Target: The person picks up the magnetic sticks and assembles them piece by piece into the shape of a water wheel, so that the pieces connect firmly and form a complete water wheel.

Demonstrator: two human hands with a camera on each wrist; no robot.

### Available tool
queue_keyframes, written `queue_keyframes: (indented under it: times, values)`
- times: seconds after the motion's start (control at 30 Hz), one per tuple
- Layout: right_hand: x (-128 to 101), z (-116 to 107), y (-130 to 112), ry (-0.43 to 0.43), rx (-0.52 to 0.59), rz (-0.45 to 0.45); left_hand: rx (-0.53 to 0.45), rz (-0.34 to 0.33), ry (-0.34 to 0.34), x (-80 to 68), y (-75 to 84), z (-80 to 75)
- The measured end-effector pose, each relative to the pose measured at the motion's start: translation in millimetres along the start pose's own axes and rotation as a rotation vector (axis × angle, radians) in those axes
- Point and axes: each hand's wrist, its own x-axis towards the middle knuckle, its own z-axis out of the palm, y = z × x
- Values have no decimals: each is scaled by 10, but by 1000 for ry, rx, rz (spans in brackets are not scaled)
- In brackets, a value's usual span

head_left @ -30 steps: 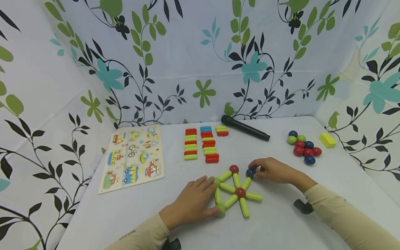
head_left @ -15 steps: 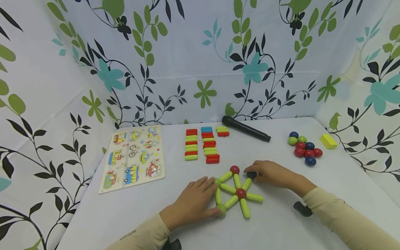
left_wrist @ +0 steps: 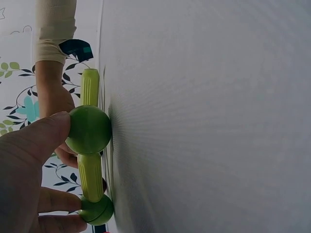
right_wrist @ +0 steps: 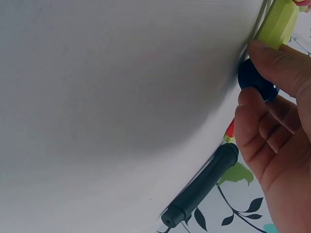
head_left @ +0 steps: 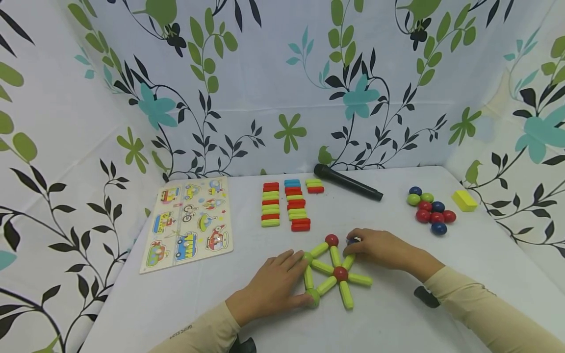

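Note:
A flat star of green sticks point(head_left: 321, 266) joined at a red centre ball point(head_left: 340, 273) lies on the white table point(head_left: 388, 323), with a red ball point(head_left: 331, 240) at its top tip. My left hand point(head_left: 273, 287) rests against its left side, thumb and fingers touching two green balls point(left_wrist: 88, 130) and the stick between them point(left_wrist: 91, 177). My right hand point(head_left: 375, 247) pinches a dark blue ball point(right_wrist: 256, 81) at the end of the upper right green stick point(right_wrist: 278, 22). In the head view the blue ball point(head_left: 351, 241) is mostly hidden by the fingers.
Rows of red, green and blue sticks point(head_left: 287, 205) lie behind the star. A black microphone point(head_left: 346, 181) lies further back. Several loose balls point(head_left: 430, 211) and a yellow block point(head_left: 463, 200) sit at the right. A picture puzzle board point(head_left: 187, 221) lies at the left.
My right hand has carried the blue ball left and slightly back, up to the tip of the upper right stick. The left hand has stayed put.

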Motion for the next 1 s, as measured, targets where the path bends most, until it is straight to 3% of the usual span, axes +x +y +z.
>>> queue_keyframes:
  times: [0.17,0.5,0.77,0.9,1.0]
  values:
    - [-23,-8,13,17,-12,-23,3,1,2,0,7,-8]
    - [-57,-66,18,-2,135,24,10,3,5,0,10,-8]
    - [-58,-104,19,-18,159,38,-10,0,-3,0,-10,-1]
    - [-39,-171,43,-40,185,92,-15,-2,-4,1,-17,9]
    - [26,-285,77,-5,195,163,-17,3,3,-1,-23,17]
